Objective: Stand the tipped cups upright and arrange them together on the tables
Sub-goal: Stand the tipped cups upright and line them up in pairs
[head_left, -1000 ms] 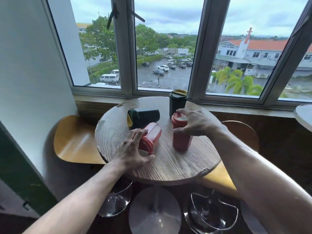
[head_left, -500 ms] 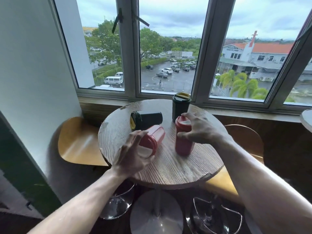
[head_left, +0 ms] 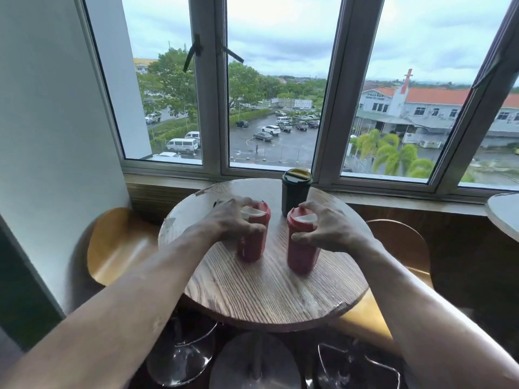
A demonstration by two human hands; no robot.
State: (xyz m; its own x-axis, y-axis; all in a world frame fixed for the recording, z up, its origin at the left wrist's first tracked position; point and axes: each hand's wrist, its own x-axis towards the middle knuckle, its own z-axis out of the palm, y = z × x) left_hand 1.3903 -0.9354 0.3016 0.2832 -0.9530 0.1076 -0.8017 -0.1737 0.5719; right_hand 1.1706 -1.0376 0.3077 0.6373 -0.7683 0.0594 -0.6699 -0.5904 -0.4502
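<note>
Two red lidded cups stand upright side by side on the round wooden table (head_left: 261, 293). My left hand (head_left: 230, 220) grips the left red cup (head_left: 252, 245) from above, fingers around its lid. Around the rim of the right red cup (head_left: 302, 254) my right hand (head_left: 328, 228) is closed. A dark green cup (head_left: 295, 192) with a yellow lid insert stands upright behind them near the window. The tipped dark green cup is hidden behind my left hand; only a dark sliver (head_left: 215, 203) shows.
Wooden stool seats sit at the left (head_left: 118, 245) and right (head_left: 401, 242) of the table, chrome bases below. The window sill (head_left: 393, 192) runs just behind. A white wall (head_left: 50, 136) is on the left, and the edge of a second table (head_left: 502, 211) at far right.
My left hand has lifted the tipped red cup and set it upright beside the other red cup. The right hand stays on its red cup. The camera has shifted.
</note>
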